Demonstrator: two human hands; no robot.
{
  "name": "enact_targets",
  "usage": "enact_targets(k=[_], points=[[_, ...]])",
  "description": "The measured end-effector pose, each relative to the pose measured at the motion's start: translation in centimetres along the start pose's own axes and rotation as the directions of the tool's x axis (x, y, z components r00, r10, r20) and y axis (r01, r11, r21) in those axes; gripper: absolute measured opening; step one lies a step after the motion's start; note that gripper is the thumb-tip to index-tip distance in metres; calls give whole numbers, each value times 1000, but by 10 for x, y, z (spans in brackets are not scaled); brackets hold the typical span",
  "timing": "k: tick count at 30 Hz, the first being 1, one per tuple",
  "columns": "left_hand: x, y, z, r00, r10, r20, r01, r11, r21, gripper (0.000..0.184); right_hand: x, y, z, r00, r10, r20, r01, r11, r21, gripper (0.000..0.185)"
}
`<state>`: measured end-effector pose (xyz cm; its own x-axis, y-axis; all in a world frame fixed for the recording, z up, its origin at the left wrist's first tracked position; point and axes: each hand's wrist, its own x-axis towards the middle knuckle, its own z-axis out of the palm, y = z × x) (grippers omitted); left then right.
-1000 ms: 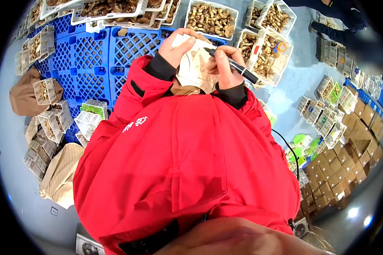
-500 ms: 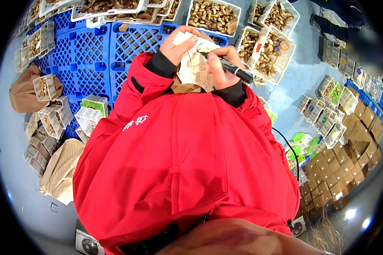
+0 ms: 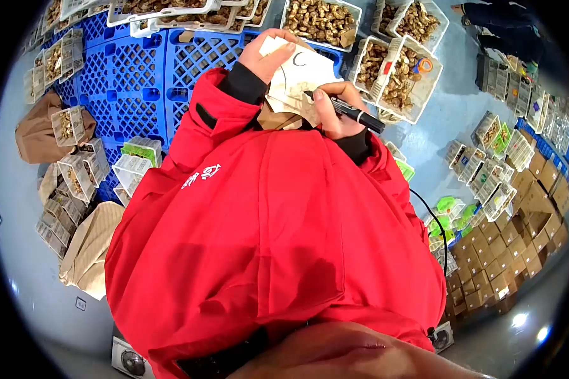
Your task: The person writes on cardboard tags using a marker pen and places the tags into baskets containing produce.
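Observation:
My left hand (image 3: 269,55) grips several pieces of paper (image 3: 302,71) by their upper left edge, thumb on top. A curved black mark shows on the top white sheet, and browner, stained pieces lie beneath it. Between the fingers and thumb of my right hand (image 3: 339,110) is a black marker pen (image 3: 354,115), its tip pointing left at the lower part of the papers. Whether the tip touches them I cannot tell. Both hands are in front of my red jacket.
White crates of mushrooms (image 3: 320,24) stand beyond my hands on blue plastic pallets (image 3: 133,76). To the right, another mushroom crate (image 3: 401,82) holds a roll of tape (image 3: 423,66). Cardboard boxes (image 3: 486,252) are stacked at far right. A person's dark-clothed legs (image 3: 499,25) show at upper right.
The papers have tilted and spread, so the white sheet with its curved mark now shows more fully. My right hand and the marker have moved slightly down and right.

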<state>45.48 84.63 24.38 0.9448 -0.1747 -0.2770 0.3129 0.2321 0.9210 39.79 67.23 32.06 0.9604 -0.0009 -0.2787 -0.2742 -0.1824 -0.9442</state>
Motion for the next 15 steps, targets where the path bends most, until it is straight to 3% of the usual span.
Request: enact_targets(k=[5,6,13,15], points=[[1,-1,2,999,-45,22,47,993,-105,17,3,0,4,995,-69,-70,59,989,-136,15],[1,2,2,999,-45,14,46,997,-64,17,5,8,5,988,-138,-68,129,985,-114,15],[1,1,1,999,-46,22,47,997,-65,18,1,-9,-1,996,-86,26,88,990,-106,13],[-1,2,2,1000,-19,14,19,1000,-23,18,0,10,-1,996,29,-81,-33,999,-40,16]])
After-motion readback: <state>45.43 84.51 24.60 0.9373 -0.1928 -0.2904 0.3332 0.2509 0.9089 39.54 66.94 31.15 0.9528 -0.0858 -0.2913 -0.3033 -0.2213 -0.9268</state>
